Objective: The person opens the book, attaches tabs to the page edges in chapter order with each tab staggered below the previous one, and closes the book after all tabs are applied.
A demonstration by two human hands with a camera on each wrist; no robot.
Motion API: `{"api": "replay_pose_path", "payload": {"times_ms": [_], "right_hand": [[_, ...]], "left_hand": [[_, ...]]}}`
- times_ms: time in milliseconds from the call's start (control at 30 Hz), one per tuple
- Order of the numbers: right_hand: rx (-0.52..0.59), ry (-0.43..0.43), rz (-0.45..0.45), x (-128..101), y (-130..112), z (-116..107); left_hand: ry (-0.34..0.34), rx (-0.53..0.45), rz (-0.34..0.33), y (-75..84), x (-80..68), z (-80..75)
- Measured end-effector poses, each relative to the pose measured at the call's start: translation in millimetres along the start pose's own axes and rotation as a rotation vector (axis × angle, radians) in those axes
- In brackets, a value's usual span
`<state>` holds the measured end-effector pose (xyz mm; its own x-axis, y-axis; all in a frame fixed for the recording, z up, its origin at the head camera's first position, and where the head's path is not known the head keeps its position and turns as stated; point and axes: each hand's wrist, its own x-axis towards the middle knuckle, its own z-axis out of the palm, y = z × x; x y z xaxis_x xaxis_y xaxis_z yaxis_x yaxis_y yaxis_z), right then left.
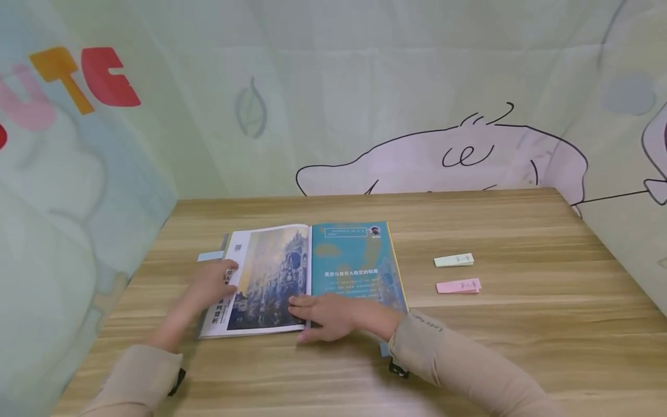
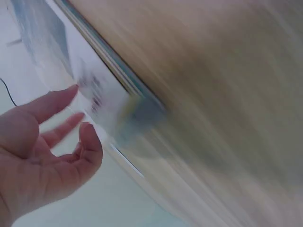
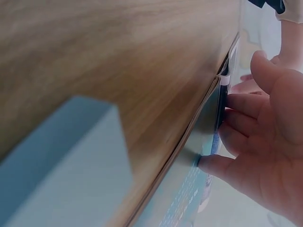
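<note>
- My right hand (image 1: 330, 315) lay nearest me, fingers flat and relaxed across the bottom of the gutter of the one open picture book with a painted cathedral page and a teal page (image 1: 304, 278), pressing it rather than gripping.
- My left hand (image 1: 211, 284) rested on the book's left edge with straight, loose fingers on the white margin, so my two hands were apart, one at each side of the left page.
- The book lay directly ahead on the wooden table (image 1: 521, 347), its spine running away from me.
- Further right, well apart from both hands, lay two paper slips: one pink slip (image 1: 458, 285) and one pale green slip (image 1: 454, 260) beyond it.
</note>
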<state>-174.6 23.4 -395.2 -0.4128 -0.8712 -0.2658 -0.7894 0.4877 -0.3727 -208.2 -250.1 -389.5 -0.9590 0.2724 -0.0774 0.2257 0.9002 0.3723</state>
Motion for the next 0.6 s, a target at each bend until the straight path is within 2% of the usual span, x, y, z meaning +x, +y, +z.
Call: {"api": "replay_pose_path", "payload": {"times_ms": [67,167,300,433,600], "right_hand": [[0.002,-0.007,-0.002,0.8,0.9,-1.0],[-0.003,-0.006,-0.004,1.4,1.3,-1.9],[-0.006,0.001,-0.005,1.1,1.1,-0.5],[-0.015,0.001,0.003,0.8,1.1,0.4],[-0.034,-0.003,0.009,2.6,-0.7,1.2]], "left_hand": [[0.009,0.027,0.077,10.7,5.7,6.3],[-0.019,-0.005,0.2,28.3,15.1,15.6],[-0.044,-0.012,0.311,52.1,27.6,25.7],[-0.07,-0.011,0.328,66.4,39.1,30.7],[-0.11,0.004,0.29,69.6,43.6,31.3]]}}
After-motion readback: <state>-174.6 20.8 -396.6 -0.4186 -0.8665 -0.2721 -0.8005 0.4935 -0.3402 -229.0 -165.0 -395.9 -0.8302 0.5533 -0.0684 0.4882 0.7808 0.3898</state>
